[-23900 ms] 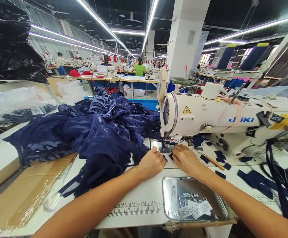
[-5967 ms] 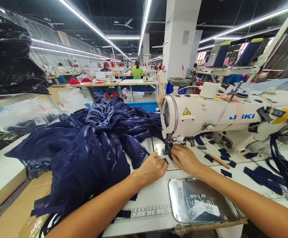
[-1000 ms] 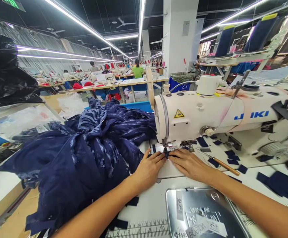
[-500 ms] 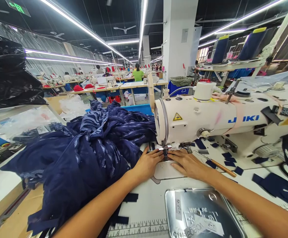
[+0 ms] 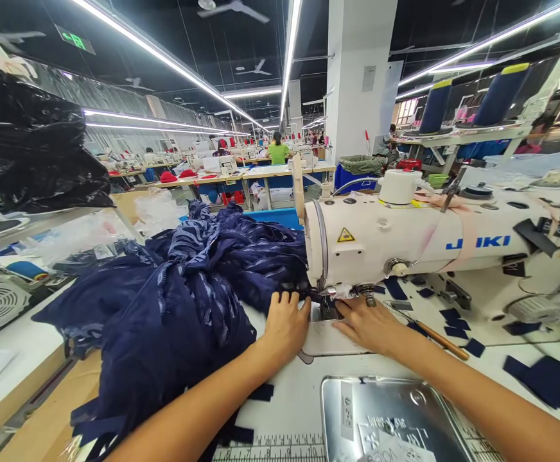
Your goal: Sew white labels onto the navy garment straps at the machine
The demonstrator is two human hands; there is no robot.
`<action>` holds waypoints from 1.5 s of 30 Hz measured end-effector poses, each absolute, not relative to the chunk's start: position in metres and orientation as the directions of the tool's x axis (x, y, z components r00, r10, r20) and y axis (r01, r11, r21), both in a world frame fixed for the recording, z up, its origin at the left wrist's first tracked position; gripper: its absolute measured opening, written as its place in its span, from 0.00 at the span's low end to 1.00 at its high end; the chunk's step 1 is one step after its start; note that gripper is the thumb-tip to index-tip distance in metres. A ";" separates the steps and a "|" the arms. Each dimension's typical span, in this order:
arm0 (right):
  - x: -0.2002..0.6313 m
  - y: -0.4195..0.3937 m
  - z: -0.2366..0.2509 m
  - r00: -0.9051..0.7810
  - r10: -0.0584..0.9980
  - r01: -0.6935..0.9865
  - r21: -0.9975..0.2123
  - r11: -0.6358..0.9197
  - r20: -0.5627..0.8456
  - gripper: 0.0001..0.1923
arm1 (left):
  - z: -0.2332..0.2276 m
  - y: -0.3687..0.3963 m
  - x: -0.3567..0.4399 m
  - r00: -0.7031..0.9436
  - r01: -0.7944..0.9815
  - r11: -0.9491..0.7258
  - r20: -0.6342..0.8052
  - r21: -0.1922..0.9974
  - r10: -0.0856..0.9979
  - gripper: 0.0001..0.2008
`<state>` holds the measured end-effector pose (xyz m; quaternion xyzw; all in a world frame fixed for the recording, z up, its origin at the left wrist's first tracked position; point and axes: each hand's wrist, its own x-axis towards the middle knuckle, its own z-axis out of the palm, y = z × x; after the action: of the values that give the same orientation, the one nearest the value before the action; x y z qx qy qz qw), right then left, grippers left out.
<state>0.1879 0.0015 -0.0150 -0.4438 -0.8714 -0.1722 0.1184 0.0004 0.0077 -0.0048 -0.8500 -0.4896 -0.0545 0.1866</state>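
My left hand [image 5: 287, 324] is just left of the needle area, its fingers bent over the edge of navy fabric [image 5: 164, 346] and closed on it. The fabric is bunched in a large heap, with paler wavy patterned parts. To the right of the presser foot [image 5: 329, 292], my right hand [image 5: 367, 324] lies flat with its thumb apart, fingertips touching a small dark piece on the needle plate [image 5: 328, 330]. The fingertips are partly hidden. Above both hands is the head of a white sewing machine [image 5: 357, 240].
A silver metal plate [image 5: 390, 417] lies in front, over a printed ruler [image 5: 270, 446]. A wooden-handled tool [image 5: 441, 340] and navy scraps [image 5: 453, 321] are at right. Thread cones [image 5: 496, 96] stand behind. A black plastic bag [image 5: 34, 141] is at upper left.
My left hand has drawn back left from the presser foot, and its fingers have curled onto the fabric. My right hand has shifted slightly right. The view has tilted up a little.
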 end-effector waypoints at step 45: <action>0.175 -0.007 -0.024 -0.668 0.640 0.744 0.325 0.584 0.380 0.11 | -0.013 0.052 0.005 0.636 0.771 -0.613 0.265 -0.174 0.725 0.11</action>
<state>0.1747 -0.0066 -0.0243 -0.3920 -0.8828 -0.2334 0.1117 0.0049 0.0523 -0.0128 -0.8940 -0.4182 -0.0842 0.1369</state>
